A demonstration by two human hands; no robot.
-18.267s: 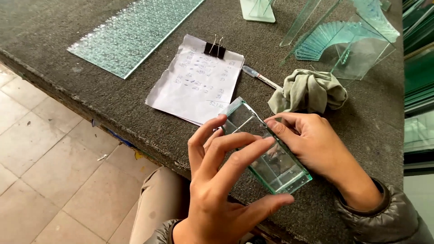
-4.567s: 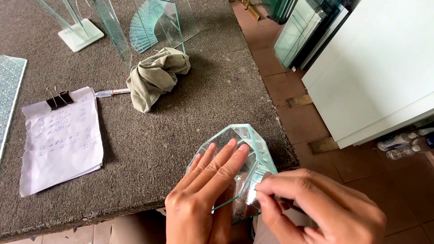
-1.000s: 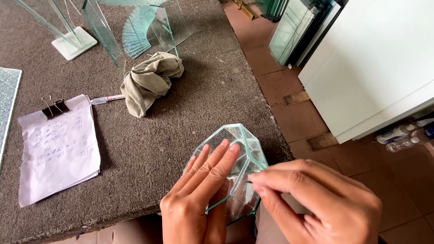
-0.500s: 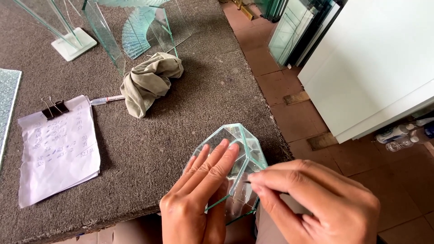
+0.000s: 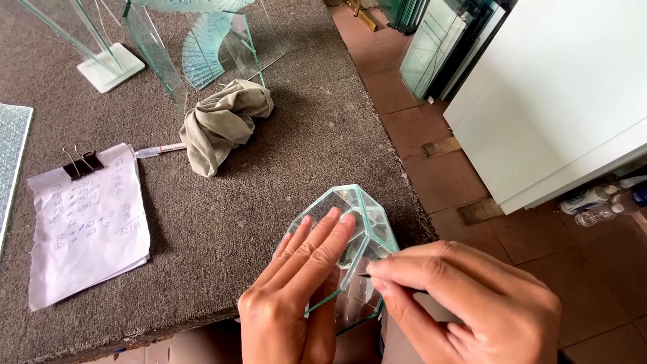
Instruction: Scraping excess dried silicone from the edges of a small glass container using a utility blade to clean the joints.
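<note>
One faceted glass piece [image 5: 354,222] sits at the lower middle of the frame, on the near right corner of the grey felt table [image 5: 269,162], its lower end hanging past the table edge; two hands are on it. The left hand [image 5: 296,290] lies flat on the top pane, four fingers stretched out and close together, tips reaching the middle of the glass, nothing clasped; the right hand [image 5: 472,310], at the lower right, has thumb and forefinger pressed together in a tight pinch at the right edge of the glass, and whether something thin sits in the pinch cannot be told. One crumpled beige cloth [image 5: 222,125] lies in the upper middle, with one pen [image 5: 158,149] just left of it, touching its edge; one sheaf of white paper [image 5: 87,222] under one black clip [image 5: 82,164] lies at the left. Upright glass panels [image 5: 202,47] stand at the top; two plastic bottles [image 5: 593,205] lie on the tiled floor at the right.
</note>
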